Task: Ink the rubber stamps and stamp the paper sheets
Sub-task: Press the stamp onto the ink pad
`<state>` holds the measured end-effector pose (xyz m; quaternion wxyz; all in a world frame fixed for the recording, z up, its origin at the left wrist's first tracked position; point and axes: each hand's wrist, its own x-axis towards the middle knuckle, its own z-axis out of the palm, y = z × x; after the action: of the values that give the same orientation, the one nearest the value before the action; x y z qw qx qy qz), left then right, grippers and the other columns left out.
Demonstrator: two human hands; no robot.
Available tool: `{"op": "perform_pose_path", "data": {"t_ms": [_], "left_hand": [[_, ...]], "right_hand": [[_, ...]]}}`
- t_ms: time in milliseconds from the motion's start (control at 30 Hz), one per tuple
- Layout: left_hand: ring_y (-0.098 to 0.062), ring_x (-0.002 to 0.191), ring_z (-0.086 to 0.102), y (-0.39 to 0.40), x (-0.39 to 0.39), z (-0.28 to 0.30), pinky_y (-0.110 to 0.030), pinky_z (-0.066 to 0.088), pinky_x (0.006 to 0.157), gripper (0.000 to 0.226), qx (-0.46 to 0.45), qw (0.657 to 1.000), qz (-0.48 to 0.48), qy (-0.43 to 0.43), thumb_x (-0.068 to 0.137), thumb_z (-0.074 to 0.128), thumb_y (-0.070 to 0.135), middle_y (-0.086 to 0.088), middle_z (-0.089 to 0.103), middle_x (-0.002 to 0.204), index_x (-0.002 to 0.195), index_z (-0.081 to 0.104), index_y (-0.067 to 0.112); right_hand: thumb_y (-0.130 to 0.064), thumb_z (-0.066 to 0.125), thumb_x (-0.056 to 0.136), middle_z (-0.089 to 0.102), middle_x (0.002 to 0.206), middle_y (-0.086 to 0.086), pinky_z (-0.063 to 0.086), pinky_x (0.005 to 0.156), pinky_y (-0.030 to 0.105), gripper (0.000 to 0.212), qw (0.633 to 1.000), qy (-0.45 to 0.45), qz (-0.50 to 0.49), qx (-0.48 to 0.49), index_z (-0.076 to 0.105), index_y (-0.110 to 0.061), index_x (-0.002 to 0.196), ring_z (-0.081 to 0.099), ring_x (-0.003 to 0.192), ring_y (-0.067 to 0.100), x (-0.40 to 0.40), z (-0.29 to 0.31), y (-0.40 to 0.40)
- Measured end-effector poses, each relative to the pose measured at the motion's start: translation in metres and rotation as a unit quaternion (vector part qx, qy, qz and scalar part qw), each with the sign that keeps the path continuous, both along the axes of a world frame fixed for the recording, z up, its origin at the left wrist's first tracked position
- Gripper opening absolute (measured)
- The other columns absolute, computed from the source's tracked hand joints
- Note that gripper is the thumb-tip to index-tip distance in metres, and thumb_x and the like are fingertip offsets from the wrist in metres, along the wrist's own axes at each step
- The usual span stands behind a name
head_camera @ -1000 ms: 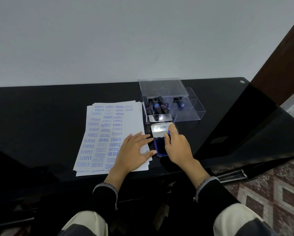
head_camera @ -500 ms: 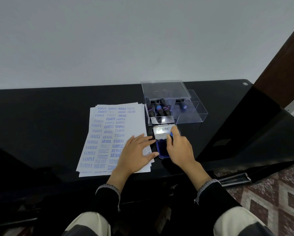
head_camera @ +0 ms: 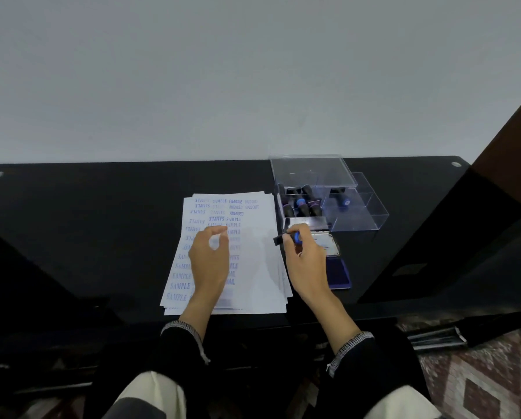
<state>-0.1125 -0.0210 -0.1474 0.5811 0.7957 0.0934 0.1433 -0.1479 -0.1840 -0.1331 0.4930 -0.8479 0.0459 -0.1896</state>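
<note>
The stack of paper sheets (head_camera: pixel 254 255) lies near the front edge of my black table (head_camera: pixel 87 225), its bottom edge close to that lip, with a broad bare stretch of dark glass to its left and behind it up to the wall. On the right the room is tighter: the open ink pad (head_camera: pixel 336 269) sits just beside the sheets' right edge, and the clear plastic box (head_camera: pixel 356 213) stands just behind it. My right hand (head_camera: pixel 306 261) pinches a rubber stamp (head_camera: pixel 289 238) by its black handle with a blue band, held sideways over the gap between the sheets and the pad's silver lid. My left hand (head_camera: pixel 209 261) hovers above the sheets with thumb and forefinger curled towards each other, holding nothing. The top sheet carries columns of blue marks down its left half, SAMPLE, FRAGILE, AMENDED, some upside down, while its right half is plain white. More black stamps (head_camera: pixel 301 204) lie in the box. The table is glossy, set against a plain pale wall (head_camera: pixel 253 74); patterned floor tiles (head_camera: pixel 488 376) show at the lower right.
</note>
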Motion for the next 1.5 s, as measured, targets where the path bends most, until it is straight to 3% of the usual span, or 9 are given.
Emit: {"op": "perform_pose_path", "data": {"t_ms": [133,200,300,633,800,1100,1200,1333,1500], "left_hand": [[-0.024,0.127,0.041,0.041,0.011,-0.007,-0.042,0.036,0.107,0.03,0.189,0.977,0.051,0.08,0.092,0.059,0.02,-0.003,0.048,0.135,0.121,0.06,0.019],[-0.027,0.129,0.039,0.053,0.012,-0.009,-0.045,0.033,0.108,0.038,0.215,0.968,0.045,0.122,0.091,0.059,0.022,-0.006,0.041,0.143,0.129,0.055,0.017],[-0.027,0.127,0.041,0.057,0.01,-0.009,-0.044,0.036,0.106,0.043,0.256,0.955,0.032,0.146,0.092,0.057,0.026,-0.007,0.039,0.144,0.134,0.05,0.017],[-0.026,0.115,0.041,0.05,-0.008,-0.005,-0.039,0.046,0.088,0.04,0.297,0.937,0.048,0.178,0.094,0.052,0.028,-0.005,0.044,0.133,0.132,0.046,0.016],[-0.027,0.114,0.043,0.05,-0.011,-0.007,-0.037,0.04,0.09,0.04,0.324,0.929,0.057,0.171,0.094,0.051,0.028,-0.007,0.045,0.132,0.131,0.046,0.014],[-0.03,0.113,0.045,0.052,0.002,0.003,-0.036,0.036,0.074,0.044,0.262,0.94,0.04,0.213,0.095,0.05,0.026,-0.011,0.043,0.132,0.136,0.04,0.014],[-0.027,0.11,0.046,0.052,-0.002,0.002,-0.036,0.038,0.071,0.039,0.269,0.938,0.048,0.214,0.095,0.049,0.024,-0.011,0.047,0.125,0.131,0.042,0.012],[-0.025,0.107,0.046,0.052,-0.009,-0.001,-0.036,0.036,0.069,0.031,0.28,0.931,0.06,0.225,0.096,0.046,0.025,-0.009,0.052,0.117,0.122,0.046,0.008],[-0.022,0.104,0.047,0.054,-0.009,-0.006,-0.035,0.037,0.066,0.025,0.286,0.934,0.063,0.204,0.1,0.044,0.03,-0.004,0.057,0.109,0.114,0.047,0.01]], "right_hand": [[-0.016,0.055,0.096,0.057,0.079,-0.007,0.042,0.058,0.013,0.004,0.995,0.029,-0.001,0.091,0.052,-0.017,0.099,0.054,0.067,0.003,0.011,-0.01,0.023],[-0.019,0.053,0.097,0.058,0.09,-0.002,0.045,0.065,0.019,0.007,0.992,0.051,-0.004,0.113,0.049,-0.018,0.102,0.055,0.078,0.012,0.016,-0.016,0.029],[-0.022,0.048,0.099,0.057,0.09,0.004,0.041,0.062,0.025,0.007,0.992,0.059,-0.006,0.114,0.045,-0.019,0.105,0.05,0.074,0.016,0.024,-0.02,0.033],[-0.02,0.043,0.101,0.054,0.08,0.002,0.036,0.054,0.018,0.006,0.996,0.052,0.0,0.078,0.043,-0.014,0.103,0.046,0.064,0.011,0.027,-0.024,0.038],[-0.017,0.043,0.101,0.051,0.076,-0.001,0.038,0.051,0.012,0.006,0.998,0.04,-0.004,0.057,0.044,-0.011,0.102,0.044,0.062,0.009,0.028,-0.025,0.039],[-0.017,0.042,0.101,0.055,0.081,0.002,0.036,0.053,0.015,0.004,0.997,0.055,0.031,0.053,0.043,-0.013,0.102,0.046,0.063,0.009,0.039,-0.018,0.036],[-0.018,0.042,0.101,0.054,0.08,-0.001,0.039,0.057,0.023,0.002,0.997,0.055,0.032,0.033,0.042,-0.016,0.1,0.047,0.063,0.009,0.034,-0.022,0.039],[-0.02,0.043,0.101,0.055,0.077,-0.005,0.047,0.073,0.047,0.005,0.999,0.047,0.004,0.015,0.041,-0.023,0.097,0.05,0.066,0.011,0.029,-0.032,0.045],[-0.02,0.044,0.1,0.055,0.077,-0.005,0.046,0.074,0.048,0.005,0.999,0.042,-0.007,0.025,0.041,-0.024,0.097,0.05,0.068,0.013,0.03,-0.033,0.048]]}}
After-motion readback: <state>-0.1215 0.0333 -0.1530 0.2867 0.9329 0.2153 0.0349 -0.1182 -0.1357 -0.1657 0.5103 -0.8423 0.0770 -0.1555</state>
